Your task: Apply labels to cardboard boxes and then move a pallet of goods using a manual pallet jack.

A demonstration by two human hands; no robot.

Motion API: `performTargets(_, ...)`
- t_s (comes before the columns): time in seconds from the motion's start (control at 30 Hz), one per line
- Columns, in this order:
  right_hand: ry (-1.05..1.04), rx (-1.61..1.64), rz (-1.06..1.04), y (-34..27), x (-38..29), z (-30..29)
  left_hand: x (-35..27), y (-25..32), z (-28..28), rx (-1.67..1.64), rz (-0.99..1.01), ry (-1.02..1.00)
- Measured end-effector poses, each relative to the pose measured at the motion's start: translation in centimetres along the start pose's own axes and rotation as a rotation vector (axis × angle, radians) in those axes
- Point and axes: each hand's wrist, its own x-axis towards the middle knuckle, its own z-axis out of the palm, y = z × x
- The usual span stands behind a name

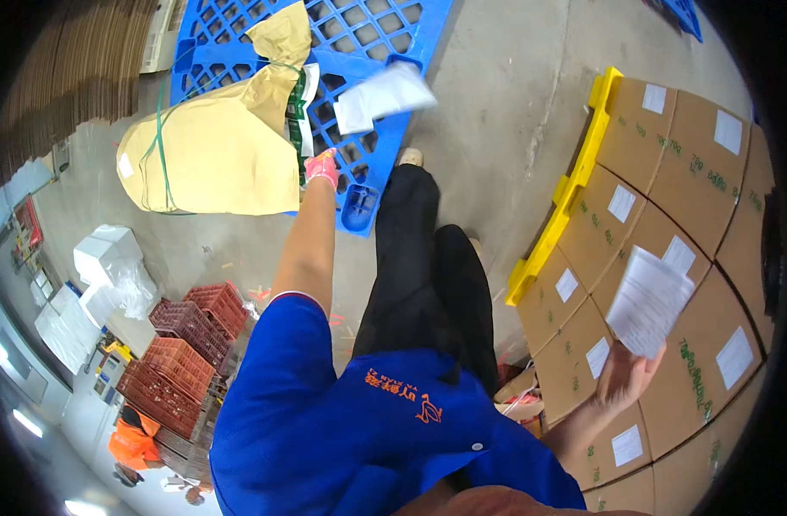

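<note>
My left hand [322,169], in a pink glove, is beside the open end of a large kraft paper sack [206,151] tied with green strap. Green-and-white packaging [296,113] shows at that opening; the fingers are too small to tell whether they grip anything. The sack lies on a blue plastic pallet [361,216]. A blurred white sheet or thin bag [393,93] is over the pallet's right part. My bare right hand [628,380] holds up a wad of printed white paper [648,303] in front of stacked cartons.
Labelled cardboard cartons [696,174] stand beside a yellow pallet edge [564,200] at the right. Red plastic crates [174,367] and white wrapped bundles [109,258] are at the left. Flattened cardboard [64,71] is stacked upper left. A person in orange [134,442] is beyond the crates.
</note>
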Motion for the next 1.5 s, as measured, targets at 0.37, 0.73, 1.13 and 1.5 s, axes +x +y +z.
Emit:
performTargets(0.37,-0.021,-0.174,0.165,-11.6,-1.9,9.3,-36.9,18.7,5.5,0.337,0.579,-1.092)
performTargets(0.73,0.224,-0.572,-0.264,-22.6,-18.0,9.9,-72.9,25.5,0.4,0.785,2.139,-2.143)
performTargets(1.13,1.009,-0.902,-0.528,-25.7,-34.1,-6.6,-96.5,3.7,-1.4,0.280,2.421,-2.457)
performTargets(1.5,1.866,-0.227,-1.033,-33.4,-34.7,-13.0,-110.3,2.7,-4.0,-0.106,1.826,-2.888)
